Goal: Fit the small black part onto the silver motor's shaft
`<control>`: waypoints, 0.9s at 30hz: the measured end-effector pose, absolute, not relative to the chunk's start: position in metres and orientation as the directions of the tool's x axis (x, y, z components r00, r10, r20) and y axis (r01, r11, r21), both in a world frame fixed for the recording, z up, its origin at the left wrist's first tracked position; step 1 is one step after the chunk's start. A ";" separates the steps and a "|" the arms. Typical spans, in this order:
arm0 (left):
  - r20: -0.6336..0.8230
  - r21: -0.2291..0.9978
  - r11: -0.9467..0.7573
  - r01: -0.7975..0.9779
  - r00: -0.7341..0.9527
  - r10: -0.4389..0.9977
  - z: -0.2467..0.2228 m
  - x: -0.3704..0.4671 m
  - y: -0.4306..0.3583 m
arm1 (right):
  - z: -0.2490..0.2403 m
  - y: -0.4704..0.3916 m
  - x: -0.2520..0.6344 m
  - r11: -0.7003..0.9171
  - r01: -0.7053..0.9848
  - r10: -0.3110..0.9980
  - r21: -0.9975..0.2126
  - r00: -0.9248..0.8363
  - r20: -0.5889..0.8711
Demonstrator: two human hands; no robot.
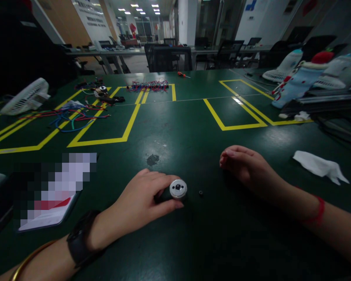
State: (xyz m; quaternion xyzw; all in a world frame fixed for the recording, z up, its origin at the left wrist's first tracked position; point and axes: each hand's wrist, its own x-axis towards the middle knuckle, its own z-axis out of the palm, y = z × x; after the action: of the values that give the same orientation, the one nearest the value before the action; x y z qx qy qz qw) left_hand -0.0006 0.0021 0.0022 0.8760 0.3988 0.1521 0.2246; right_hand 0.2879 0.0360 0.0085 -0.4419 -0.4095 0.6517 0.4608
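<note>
Left hand (140,195): fingers pinch round silver metal piece (178,189), side shadowed. Right hand (248,168): fingers curled, cannot tell whether gripping. Tiny black piece (201,193) between, shape unclear.

an office: desks (121,51), black chairs (158,58), ceiling lights (139,9) behind.

One left hand (140,197) and one right hand (248,168), two in all; one round metal part (178,194); one small dark piece (201,193); one black wristband (80,238); one gold bangle (27,259); one red bracelet (321,210); one orange-handled screwdriver (181,74); one blue bottle-shaped figure (292,84); two clusters of coloured wires (149,86), their strands too tangled to count.
</note>
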 end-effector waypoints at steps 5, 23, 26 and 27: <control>0.082 0.514 -0.577 0.635 0.633 0.770 0.003 0.000 0.002 | 0.006 0.034 0.287 -0.198 -0.135 0.963 -0.971 -0.210 -0.168; 0.078 0.520 -0.580 0.627 0.641 0.764 0.004 0.001 0.003 | 0.010 0.014 0.271 0.600 0.543 0.719 -0.588 -0.687 0.098; 0.081 0.516 -0.582 0.629 0.641 0.764 0.004 0.001 0.003 | 0.016 0.015 0.263 0.622 0.542 0.707 -0.565 -0.699 0.108; 0.085 0.516 -0.586 0.625 0.643 0.761 0.004 0.001 0.003 | 0.020 0.016 0.260 0.620 0.523 0.708 -0.585 -0.693 0.132</control>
State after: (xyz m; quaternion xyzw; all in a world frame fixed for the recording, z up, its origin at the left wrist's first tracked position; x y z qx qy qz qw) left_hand 0.0013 0.0026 0.0038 0.8777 0.3947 0.1501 0.2267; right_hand 0.2604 0.0163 0.0198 -0.3488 -0.8823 0.2612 0.1779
